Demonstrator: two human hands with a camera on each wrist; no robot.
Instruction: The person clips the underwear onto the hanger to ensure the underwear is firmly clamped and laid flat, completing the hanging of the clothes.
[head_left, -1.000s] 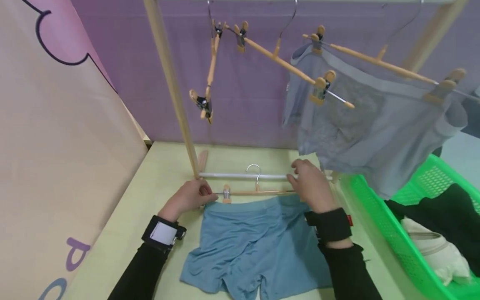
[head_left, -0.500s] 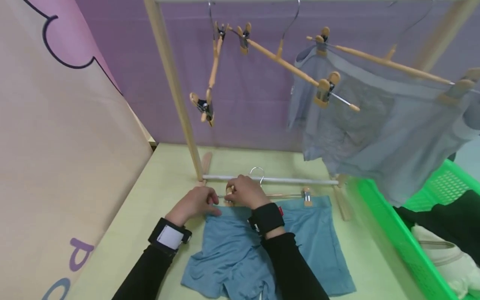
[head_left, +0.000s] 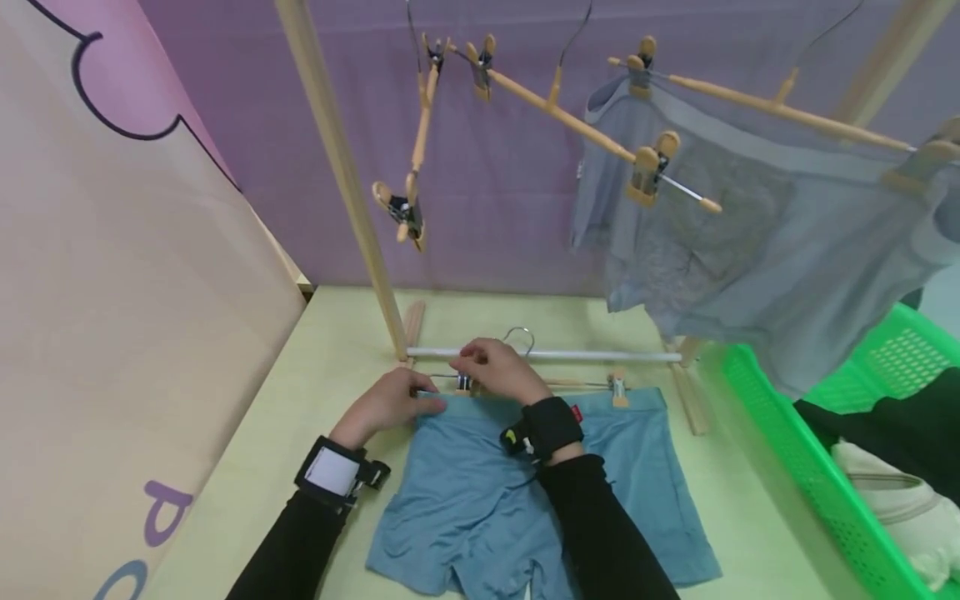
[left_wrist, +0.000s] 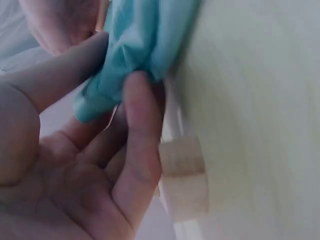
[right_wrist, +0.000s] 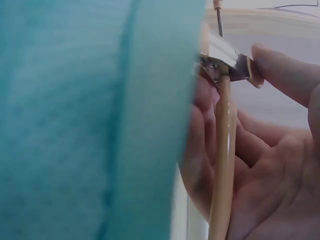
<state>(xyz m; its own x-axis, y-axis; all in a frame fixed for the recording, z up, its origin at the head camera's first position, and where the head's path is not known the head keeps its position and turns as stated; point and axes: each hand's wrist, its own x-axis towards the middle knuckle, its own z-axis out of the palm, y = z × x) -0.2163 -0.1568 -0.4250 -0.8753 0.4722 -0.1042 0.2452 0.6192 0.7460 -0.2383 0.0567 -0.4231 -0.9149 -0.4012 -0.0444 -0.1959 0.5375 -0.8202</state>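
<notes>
Blue shorts (head_left: 442,492) lie on the table, waistband away from me. My left hand (head_left: 386,408) pinches the waistband's left corner between thumb and fingers, and the cloth (left_wrist: 132,45) bunches there in the left wrist view. My right hand (head_left: 498,371) pinches the left clip (head_left: 464,382) of a clip hanger, thumb on one end of the clip (right_wrist: 222,55) and fingers behind it. The hanger's wooden bar (right_wrist: 223,165) runs past that palm. Its right clip (head_left: 618,390) sits at the waistband's other side. Whether the left clip bites the cloth is hard to tell.
A rack's white lower rail (head_left: 600,356) lies behind the hanger. Overhead hang two bare clip hangers (head_left: 562,117) and one with grey-blue shorts (head_left: 712,208). At right stands a green basket (head_left: 810,475) with black cloth (head_left: 907,433) and white cloth (head_left: 892,508). A wooden post (head_left: 345,183) rises at left.
My right hand has moved left from the hanger's right end to its left clip. My left hand has shifted from the hanger's left end onto the waistband corner.
</notes>
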